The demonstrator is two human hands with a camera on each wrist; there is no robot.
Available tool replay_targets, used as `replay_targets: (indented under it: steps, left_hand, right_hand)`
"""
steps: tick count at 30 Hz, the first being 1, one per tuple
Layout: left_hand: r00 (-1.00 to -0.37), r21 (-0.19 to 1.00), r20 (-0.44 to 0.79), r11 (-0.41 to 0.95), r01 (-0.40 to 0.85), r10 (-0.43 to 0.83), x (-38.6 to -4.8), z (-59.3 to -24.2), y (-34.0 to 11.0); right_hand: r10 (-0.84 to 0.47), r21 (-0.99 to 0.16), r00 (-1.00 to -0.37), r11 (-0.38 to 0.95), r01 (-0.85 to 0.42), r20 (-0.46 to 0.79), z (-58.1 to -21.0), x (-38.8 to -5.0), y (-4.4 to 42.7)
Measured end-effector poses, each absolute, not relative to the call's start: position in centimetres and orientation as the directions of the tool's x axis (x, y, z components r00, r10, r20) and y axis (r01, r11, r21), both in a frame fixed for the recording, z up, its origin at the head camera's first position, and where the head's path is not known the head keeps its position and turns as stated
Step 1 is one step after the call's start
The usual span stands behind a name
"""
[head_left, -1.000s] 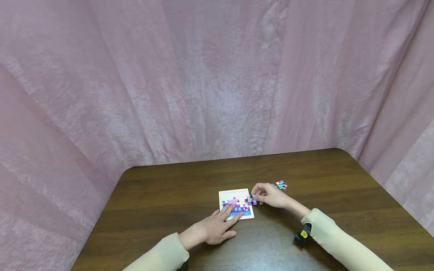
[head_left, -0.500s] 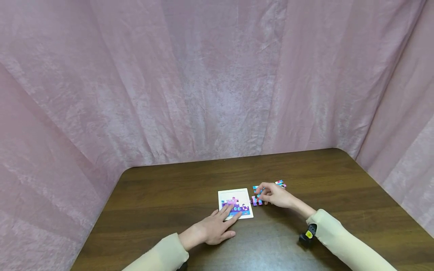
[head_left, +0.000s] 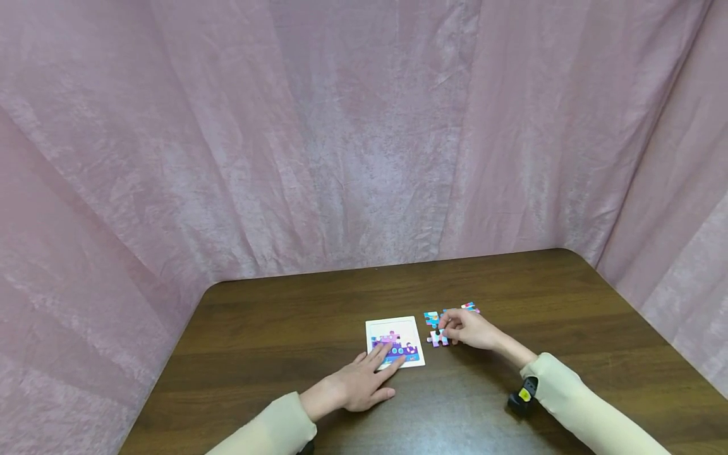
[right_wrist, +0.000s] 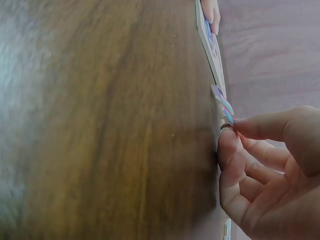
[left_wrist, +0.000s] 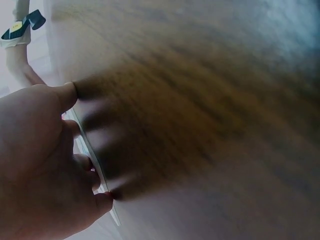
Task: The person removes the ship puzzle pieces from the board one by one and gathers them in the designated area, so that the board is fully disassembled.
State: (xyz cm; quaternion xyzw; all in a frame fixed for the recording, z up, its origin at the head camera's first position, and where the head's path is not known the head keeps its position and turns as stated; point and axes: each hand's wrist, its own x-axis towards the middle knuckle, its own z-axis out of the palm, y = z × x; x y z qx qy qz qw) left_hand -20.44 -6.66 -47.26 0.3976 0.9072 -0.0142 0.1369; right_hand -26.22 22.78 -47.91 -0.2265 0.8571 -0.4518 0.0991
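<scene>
A square white puzzle tray [head_left: 405,323] lies on the table in the head view, its lower part filled with joined purple, pink and blue pieces. My left hand [head_left: 364,382] rests on its lower left with fingers spread. Just right of the tray, my right hand [head_left: 469,328] pinches a jigsaw piece [head_left: 436,339] by its edge between thumb and finger. In the right wrist view this same piece [right_wrist: 223,104] is tilted, close to the tabletop. The left wrist view shows my left fingertips at the tray's edge [left_wrist: 94,155].
Beyond the right hand lie a blue jigsaw piece [head_left: 431,317] and a red, white and blue one [head_left: 469,306]. Another piece [head_left: 447,312] is partly hidden by the fingers. A pink curtain [head_left: 364,158] hangs behind the wooden table [head_left: 284,328].
My right hand has moved right, away from the tray's edge, and the pinched piece has moved with it and changed its tilt. The left hand has stayed in place.
</scene>
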Motion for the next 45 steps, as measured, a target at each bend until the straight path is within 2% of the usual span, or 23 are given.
replay_targets:
  steps: [15, 45]
  left_hand:
    - [-0.656, 0.064, -0.259, 0.691, 0.720, 0.709, -20.4, -47.6, -6.7]
    - [-0.637, 0.130, -0.271, 0.683, 0.719, 0.722, -20.8, -47.2, -6.8]
  right_hand:
    - [-0.440, -0.733, -0.898, 0.603, -0.316, 0.025, -48.0, -26.6, 23.1]
    - [-0.490, -0.740, -0.870, 0.565, -0.364, 0.054, -47.3, -26.0, 20.5]
